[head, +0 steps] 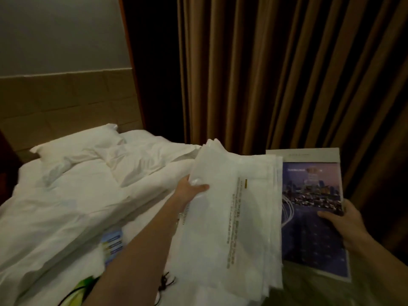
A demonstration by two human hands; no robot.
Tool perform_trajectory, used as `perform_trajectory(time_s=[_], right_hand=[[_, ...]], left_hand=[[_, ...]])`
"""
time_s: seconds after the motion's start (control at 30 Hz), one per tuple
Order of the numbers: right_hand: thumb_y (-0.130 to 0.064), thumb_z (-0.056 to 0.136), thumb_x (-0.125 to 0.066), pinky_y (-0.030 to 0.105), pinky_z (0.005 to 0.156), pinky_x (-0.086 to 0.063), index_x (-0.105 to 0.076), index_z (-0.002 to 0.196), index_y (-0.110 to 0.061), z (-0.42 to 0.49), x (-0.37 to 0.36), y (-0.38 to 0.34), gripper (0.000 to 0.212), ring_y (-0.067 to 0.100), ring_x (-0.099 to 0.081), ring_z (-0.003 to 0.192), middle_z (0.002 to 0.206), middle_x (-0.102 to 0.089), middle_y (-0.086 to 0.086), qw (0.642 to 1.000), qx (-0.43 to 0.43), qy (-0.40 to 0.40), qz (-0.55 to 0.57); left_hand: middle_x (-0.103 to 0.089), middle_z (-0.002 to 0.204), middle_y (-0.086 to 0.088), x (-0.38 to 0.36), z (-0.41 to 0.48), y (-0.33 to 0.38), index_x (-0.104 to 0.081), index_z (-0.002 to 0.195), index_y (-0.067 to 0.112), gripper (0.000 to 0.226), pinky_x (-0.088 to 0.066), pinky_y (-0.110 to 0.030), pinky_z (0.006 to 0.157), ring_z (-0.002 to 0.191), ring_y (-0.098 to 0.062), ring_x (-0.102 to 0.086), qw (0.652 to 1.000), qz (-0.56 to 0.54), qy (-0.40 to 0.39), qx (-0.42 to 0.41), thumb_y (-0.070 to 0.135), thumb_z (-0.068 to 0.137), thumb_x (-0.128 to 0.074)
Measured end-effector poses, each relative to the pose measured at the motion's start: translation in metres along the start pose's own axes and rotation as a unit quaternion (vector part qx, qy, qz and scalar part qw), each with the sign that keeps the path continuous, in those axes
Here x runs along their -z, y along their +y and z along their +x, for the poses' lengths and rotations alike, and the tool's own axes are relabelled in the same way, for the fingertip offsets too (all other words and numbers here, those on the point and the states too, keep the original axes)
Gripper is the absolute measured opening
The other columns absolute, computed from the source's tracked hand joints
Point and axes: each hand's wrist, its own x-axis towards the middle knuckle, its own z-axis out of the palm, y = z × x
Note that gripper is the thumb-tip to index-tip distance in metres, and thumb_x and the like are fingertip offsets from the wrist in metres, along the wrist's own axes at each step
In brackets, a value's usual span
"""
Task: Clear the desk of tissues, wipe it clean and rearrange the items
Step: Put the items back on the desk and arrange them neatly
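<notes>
holding white printed sheets [231, 217], glossy cityscape magazine [313, 195]

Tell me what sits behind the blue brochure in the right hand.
A pale grey sheet shows above the brochure and below it; the rest is covered. The right hand grips both. The left hand holds white papers that hide their left edge.

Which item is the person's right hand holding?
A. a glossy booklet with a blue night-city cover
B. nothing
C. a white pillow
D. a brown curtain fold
A: the right hand grips the glossy blue night-city booklet at its right edge, thumb on the cover; the left hand holds the stack of white printed sheets.
</notes>
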Motion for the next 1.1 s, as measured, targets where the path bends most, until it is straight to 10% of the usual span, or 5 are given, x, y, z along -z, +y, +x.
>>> perform_trajectory(time_s=[0.3,0.6,1.1], right_hand=[[0.014,0.077,-0.065,0.011,0.044,-0.048,-0.050,0.086,-0.021,0.050,0.207,0.025,0.040,-0.004,-0.059,0.051,0.079,-0.058,0.004,0.989,-0.034,0.144,0.002],[0.010,0.079,-0.066,0.037,0.076,-0.048,-0.048,0.110,-0.012,0.038,0.372,0.052,0.042,0.017,-0.056,0.073,0.092,-0.058,0.007,0.950,-0.069,0.305,0.025],[0.002,0.084,-0.064,0.045,0.072,-0.052,-0.047,0.117,-0.014,-0.015,0.599,0.064,0.041,0.027,-0.060,0.091,0.103,-0.058,0.006,0.799,-0.113,0.590,0.039]], left_hand=[[-0.065,0.110,-0.005,-0.250,0.020,0.043,-0.057,0.116,0.014,0.047,-0.053,-0.034,0.074,0.090,-0.018,-0.063,0.989,-0.014,-0.146,-0.002,0.018,0.076,-0.082],[-0.061,0.107,-0.001,-0.486,0.022,0.074,-0.050,0.120,0.021,0.061,-0.051,-0.048,0.092,0.098,-0.024,-0.061,0.950,0.045,-0.310,-0.006,0.029,0.071,-0.085],[-0.061,0.117,-0.011,-0.901,-0.063,0.142,-0.049,0.128,0.008,0.065,-0.054,-0.037,0.079,0.096,-0.025,-0.063,0.795,0.040,-0.603,-0.054,0.017,0.074,-0.083]])
